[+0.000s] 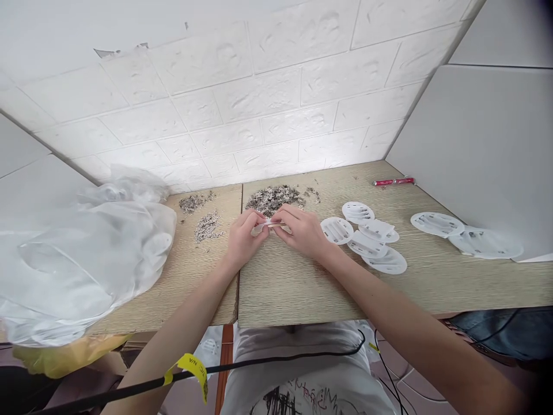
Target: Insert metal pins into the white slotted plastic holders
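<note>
While you pinch the small white piece (270,225) between the closed fingertips of your left hand (243,237) and right hand (302,230), seemingly to steady it, metal scraps (274,199) lie just beyond at twelve o'clock, white discs (367,236) at three.

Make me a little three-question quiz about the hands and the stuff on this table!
1. True or false: the left hand and the right hand pinch one small white piece between them.
2. Where is the clear plastic bag? A: to the left of the hands. B: to the right of the hands. C: under the hands.
3. Fill in: the pile of grey bits lies between the hands and the ____.
Key: 1 true; 2 A; 3 wall.
</note>
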A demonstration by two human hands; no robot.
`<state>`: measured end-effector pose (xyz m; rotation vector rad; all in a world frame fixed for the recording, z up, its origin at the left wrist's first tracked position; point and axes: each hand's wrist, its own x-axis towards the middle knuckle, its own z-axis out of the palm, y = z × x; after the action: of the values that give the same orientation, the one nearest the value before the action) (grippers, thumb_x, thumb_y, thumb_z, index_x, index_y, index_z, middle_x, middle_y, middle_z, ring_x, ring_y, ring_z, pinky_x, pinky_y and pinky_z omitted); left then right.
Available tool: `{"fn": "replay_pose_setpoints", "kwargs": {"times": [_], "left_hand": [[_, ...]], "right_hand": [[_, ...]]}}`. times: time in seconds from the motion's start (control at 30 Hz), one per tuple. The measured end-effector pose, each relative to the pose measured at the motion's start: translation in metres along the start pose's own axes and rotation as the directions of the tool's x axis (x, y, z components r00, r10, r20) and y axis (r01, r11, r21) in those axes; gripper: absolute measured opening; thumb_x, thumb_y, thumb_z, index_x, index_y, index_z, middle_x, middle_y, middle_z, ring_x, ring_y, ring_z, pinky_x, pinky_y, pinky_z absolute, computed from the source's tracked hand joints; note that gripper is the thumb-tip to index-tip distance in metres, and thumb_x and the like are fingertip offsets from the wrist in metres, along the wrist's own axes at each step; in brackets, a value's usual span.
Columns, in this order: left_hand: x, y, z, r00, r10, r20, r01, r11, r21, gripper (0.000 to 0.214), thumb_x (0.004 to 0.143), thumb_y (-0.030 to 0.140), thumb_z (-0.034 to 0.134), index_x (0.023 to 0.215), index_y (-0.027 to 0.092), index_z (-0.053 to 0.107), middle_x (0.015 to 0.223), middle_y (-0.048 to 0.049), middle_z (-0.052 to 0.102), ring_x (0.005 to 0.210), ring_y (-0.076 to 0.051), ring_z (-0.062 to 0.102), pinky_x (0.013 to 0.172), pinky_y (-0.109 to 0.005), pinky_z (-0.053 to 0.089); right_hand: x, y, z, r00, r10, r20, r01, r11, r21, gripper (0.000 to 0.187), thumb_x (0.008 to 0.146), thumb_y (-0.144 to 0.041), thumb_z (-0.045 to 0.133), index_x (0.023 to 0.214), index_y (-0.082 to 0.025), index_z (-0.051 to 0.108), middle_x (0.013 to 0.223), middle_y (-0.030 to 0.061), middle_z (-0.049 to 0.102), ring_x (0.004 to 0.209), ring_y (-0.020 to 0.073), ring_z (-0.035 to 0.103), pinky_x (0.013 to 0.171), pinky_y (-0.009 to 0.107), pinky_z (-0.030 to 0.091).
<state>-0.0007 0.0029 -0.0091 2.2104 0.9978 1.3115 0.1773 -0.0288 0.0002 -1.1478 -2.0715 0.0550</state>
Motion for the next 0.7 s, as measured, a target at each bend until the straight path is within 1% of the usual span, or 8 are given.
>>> {"fn": "replay_pose_setpoints", "kwargs": {"times": [0.07, 0.13, 0.23, 0.33, 0.43, 0.5, 0.6, 0.7], "left_hand": [[0.001, 0.001, 0.000, 0.999, -0.035, 0.030, 0.035, 0.999, -0.009, 0.006, 0.076, 0.021, 0.066, 0.075, 0.021, 0.060, 0.083, -0.0036, 0.063, 0.078, -0.017, 0.056, 0.071, -0.030, 0.043], [0.002, 0.001, 0.000, 0.990, -0.104, 0.098, 0.108, 0.993, -0.039, 0.005, 0.079, 0.026, 0.065, 0.080, 0.021, 0.064, 0.081, -0.0035, 0.063, 0.075, -0.017, 0.055, 0.066, -0.029, 0.043], [0.003, 0.001, 0.001, 0.959, -0.204, 0.198, 0.222, 0.972, -0.074, 0.015, 0.079, 0.033, 0.066, 0.085, 0.020, 0.069, 0.085, -0.0051, 0.062, 0.074, -0.017, 0.055, 0.056, -0.026, 0.041], [0.004, 0.002, 0.000, 0.928, -0.269, 0.257, 0.285, 0.958, -0.024, 0.019, 0.074, 0.034, 0.070, 0.083, 0.019, 0.073, 0.085, -0.0052, 0.061, 0.064, -0.013, 0.050, 0.052, -0.025, 0.038], [0.005, 0.006, -0.002, 0.895, -0.300, 0.331, 0.315, 0.949, 0.009, 0.018, 0.071, 0.033, 0.072, 0.082, 0.019, 0.076, 0.076, -0.0029, 0.064, 0.055, -0.010, 0.042, 0.050, -0.025, 0.033], [0.006, 0.009, -0.004, 0.872, -0.311, 0.377, 0.343, 0.939, -0.019, 0.019, 0.070, 0.033, 0.071, 0.082, 0.019, 0.077, 0.070, -0.0020, 0.064, 0.054, -0.010, 0.041, 0.049, -0.025, 0.031], [0.006, 0.013, -0.006, 0.835, -0.334, 0.438, 0.398, 0.915, -0.062, 0.018, 0.070, 0.034, 0.071, 0.078, 0.019, 0.078, 0.065, -0.0023, 0.065, 0.053, -0.011, 0.045, 0.048, -0.025, 0.032], [0.007, 0.014, -0.006, 0.811, -0.345, 0.472, 0.434, 0.897, -0.089, 0.016, 0.070, 0.032, 0.070, 0.074, 0.019, 0.077, 0.062, -0.0026, 0.066, 0.054, -0.013, 0.050, 0.048, -0.024, 0.035]], "right_hand": [[0.000, 0.000, 0.001, 0.998, 0.055, -0.006, -0.054, 0.998, 0.017, 0.023, 0.096, -0.029, 0.043, 0.095, -0.017, 0.062, 0.095, 0.0084, 0.066, 0.079, 0.0156, 0.058, 0.064, 0.025, 0.034], [0.001, 0.001, 0.001, 0.992, 0.125, 0.012, -0.125, 0.992, 0.025, 0.021, 0.094, -0.031, 0.047, 0.093, -0.017, 0.063, 0.094, 0.0079, 0.067, 0.077, 0.0158, 0.058, 0.063, 0.025, 0.033], [0.005, 0.003, 0.000, 0.953, 0.282, 0.110, -0.285, 0.958, 0.016, 0.017, 0.088, -0.030, 0.055, 0.086, -0.017, 0.064, 0.084, 0.0053, 0.067, 0.073, 0.0164, 0.056, 0.062, 0.026, 0.032], [0.009, 0.003, -0.003, 0.857, 0.440, 0.268, -0.458, 0.889, 0.006, 0.015, 0.082, -0.030, 0.059, 0.077, -0.017, 0.064, 0.072, 0.0030, 0.065, 0.066, 0.0156, 0.054, 0.058, 0.026, 0.029], [0.012, 0.001, -0.009, 0.772, 0.505, 0.386, -0.567, 0.821, 0.059, 0.014, 0.075, -0.024, 0.060, 0.063, -0.016, 0.059, 0.060, 0.0011, 0.060, 0.059, 0.0136, 0.051, 0.053, 0.025, 0.029], [0.013, 0.001, -0.012, 0.707, 0.512, 0.489, -0.647, 0.747, 0.153, 0.016, 0.071, -0.018, 0.059, 0.057, -0.016, 0.054, 0.051, -0.0006, 0.055, 0.050, 0.0115, 0.048, 0.050, 0.024, 0.030], [0.012, 0.000, -0.015, 0.610, 0.467, 0.640, -0.749, 0.603, 0.274, 0.015, 0.068, -0.014, 0.056, 0.054, -0.016, 0.053, 0.042, -0.0026, 0.050, 0.038, 0.0088, 0.040, 0.044, 0.024, 0.032], [0.012, 0.002, -0.015, 0.585, 0.443, 0.679, -0.777, 0.547, 0.313, 0.014, 0.065, -0.013, 0.055, 0.052, -0.016, 0.054, 0.038, -0.0030, 0.049, 0.034, 0.0078, 0.037, 0.041, 0.023, 0.031]]}}
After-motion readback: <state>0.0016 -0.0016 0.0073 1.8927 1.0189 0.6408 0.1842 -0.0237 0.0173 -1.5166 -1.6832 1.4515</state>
